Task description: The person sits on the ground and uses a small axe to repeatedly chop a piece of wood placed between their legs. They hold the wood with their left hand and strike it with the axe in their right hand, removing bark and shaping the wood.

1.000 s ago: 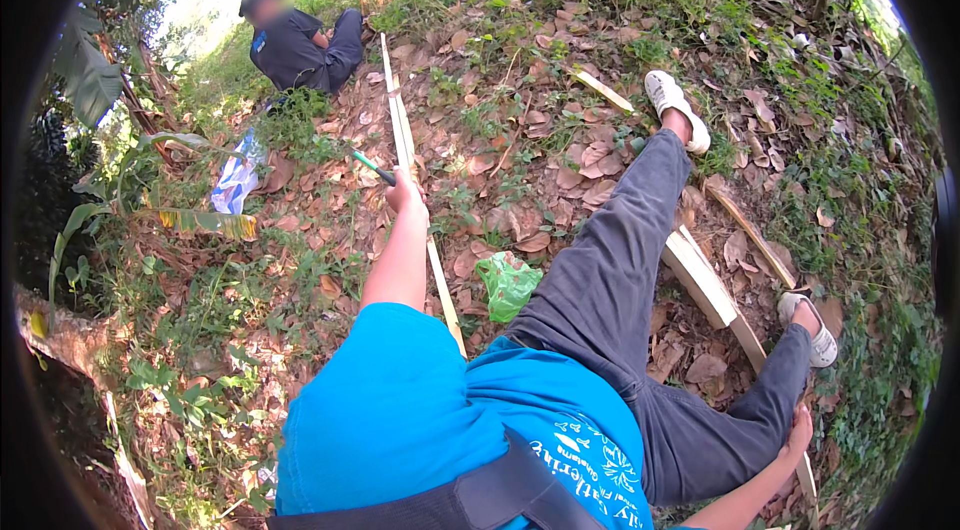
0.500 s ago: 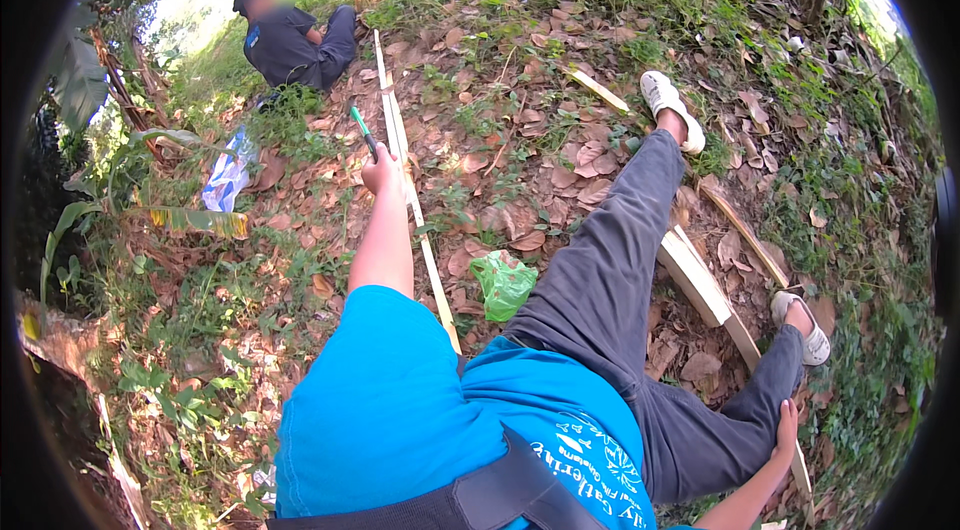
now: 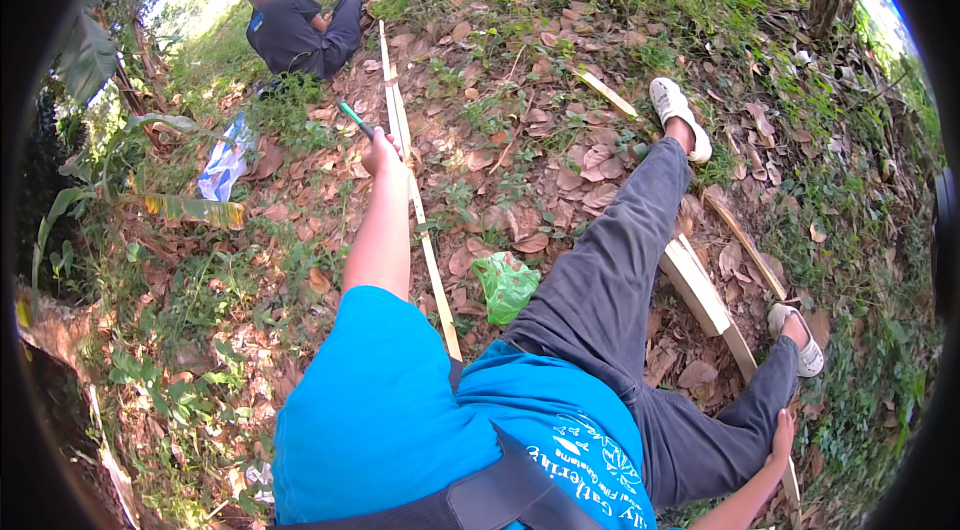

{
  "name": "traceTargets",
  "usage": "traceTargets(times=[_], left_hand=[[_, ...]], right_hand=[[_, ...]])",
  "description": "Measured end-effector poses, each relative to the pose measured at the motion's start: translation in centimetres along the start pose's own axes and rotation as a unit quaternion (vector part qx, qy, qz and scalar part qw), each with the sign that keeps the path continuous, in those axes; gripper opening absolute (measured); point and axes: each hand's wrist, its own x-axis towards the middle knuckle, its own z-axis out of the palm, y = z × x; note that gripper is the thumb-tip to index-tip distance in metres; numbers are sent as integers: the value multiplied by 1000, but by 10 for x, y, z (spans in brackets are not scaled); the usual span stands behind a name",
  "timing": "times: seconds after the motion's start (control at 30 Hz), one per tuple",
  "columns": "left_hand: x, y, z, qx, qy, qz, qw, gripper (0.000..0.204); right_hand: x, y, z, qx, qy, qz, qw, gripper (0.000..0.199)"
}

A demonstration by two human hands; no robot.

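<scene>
My left hand (image 3: 383, 156), at the end of an outstretched arm, is closed around a slim green-and-black hand tool (image 3: 356, 119). The tool's green end points up and to the left; its exact kind is unclear. Just right of that hand runs a long pale strip of split wood or bamboo (image 3: 428, 255), lying over the leaves. My right hand (image 3: 783, 438) rests with fingers stretched along my grey trouser leg (image 3: 722, 445), holding nothing.
Another person (image 3: 300, 30) sits at the far left. A green plastic bag (image 3: 505, 287) lies near my thigh, a blue-and-white bag (image 3: 224, 168) farther left. Thick split pieces (image 3: 697, 287) and a thinner stick (image 3: 745, 242) lie between my legs. Dry leaves and weeds cover the slope.
The green end of the tool has swung left and down as my left hand turned. My right hand stays on my leg, and the view has shifted slightly.
</scene>
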Motion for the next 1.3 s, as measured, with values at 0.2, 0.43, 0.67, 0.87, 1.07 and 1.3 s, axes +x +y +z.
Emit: traceTargets(times=[0.2, 0.43, 0.67, 0.87, 1.07, 1.3], left_hand=[[0, 2, -12, 20, -11, -9, 1000, 26], [-2, -34, -18, 49, 5, -142, 989, 21], [-22, -59, -23, 111, -50, -147, 981, 21], [2, -56, -61, 240, -78, 3, 968, 14], [11, -71, -82, 248, -38, -11, 968, 15], [-4, -98, -67, 204, 29, -94, 974, 16]], right_hand=[[-1, -36, 26, 44, 88, -212, 972, 38], [-8, -124, 145, 101, -112, -153, 977, 37], [31, -125, 229, -215, 68, -179, 958, 55], [18, -114, 240, -262, 93, -181, 943, 56], [7, -161, 227, -347, 63, -50, 934, 51], [51, -154, 220, -354, 14, -24, 935, 41]])
